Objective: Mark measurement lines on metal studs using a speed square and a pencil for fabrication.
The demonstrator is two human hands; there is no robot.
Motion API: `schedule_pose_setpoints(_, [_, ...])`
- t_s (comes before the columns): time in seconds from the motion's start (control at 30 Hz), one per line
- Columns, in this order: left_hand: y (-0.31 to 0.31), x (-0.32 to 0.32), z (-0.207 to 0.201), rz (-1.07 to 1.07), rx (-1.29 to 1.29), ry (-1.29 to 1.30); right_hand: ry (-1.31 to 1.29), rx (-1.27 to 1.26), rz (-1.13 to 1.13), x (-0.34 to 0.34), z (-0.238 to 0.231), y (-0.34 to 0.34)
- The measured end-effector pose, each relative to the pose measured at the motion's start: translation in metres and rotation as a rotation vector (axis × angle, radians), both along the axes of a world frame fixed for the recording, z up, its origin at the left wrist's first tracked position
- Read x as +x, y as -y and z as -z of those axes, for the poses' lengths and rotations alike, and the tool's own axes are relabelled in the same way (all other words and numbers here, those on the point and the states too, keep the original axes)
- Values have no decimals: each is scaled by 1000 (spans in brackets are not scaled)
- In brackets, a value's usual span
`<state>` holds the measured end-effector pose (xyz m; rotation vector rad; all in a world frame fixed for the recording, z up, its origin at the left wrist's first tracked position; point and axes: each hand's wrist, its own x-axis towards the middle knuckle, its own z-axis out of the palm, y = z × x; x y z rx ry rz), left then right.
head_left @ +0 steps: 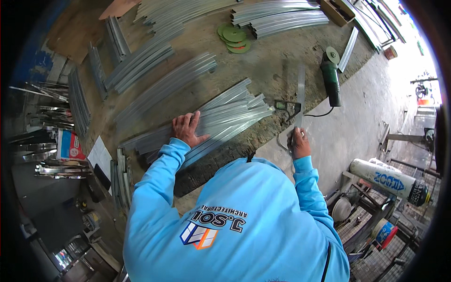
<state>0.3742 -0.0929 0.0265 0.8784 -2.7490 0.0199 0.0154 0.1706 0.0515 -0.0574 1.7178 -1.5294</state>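
Observation:
My left hand (188, 130) lies with fingers spread on a stack of shiny metal channel strips (230, 110) near the front of the workbench. To the right, my right hand (299, 143) is closed around the near end of a combination square (301, 87). The square's long steel blade points away from me over the bench edge. Its dark head sits just past the ends of the strips, apart from them. A green angle grinder (330, 77) rests at the right edge of the bench, with a disc fitted and its black cord trailing toward the square.
Green cutting discs (235, 38) lie on the workbench (263, 70) at the far side. More metal strips (164, 80) spread left and far. A dark phone (102, 176) lies on paper at left. Off the bench to the right is a white gas cylinder (383, 176).

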Motion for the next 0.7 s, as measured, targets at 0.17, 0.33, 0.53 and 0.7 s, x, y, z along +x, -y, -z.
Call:
schedule_pose_setpoints(0.17, [11,-8,-3,94,22,42,-208,21,-197,-9,0,49])
schedule_pose_setpoints(0.33, [16,-29,-4,194,57,8,-460,-44,-191,-14,67,51])
schedule_pose_setpoints(0.53, [35,-41,-5,384,35,71,-114,-58,-14,6,61,39])
schedule_pose_setpoints(0.7, [52,-37,-12,381,68,208,-225,-26,-64,7,66,36])
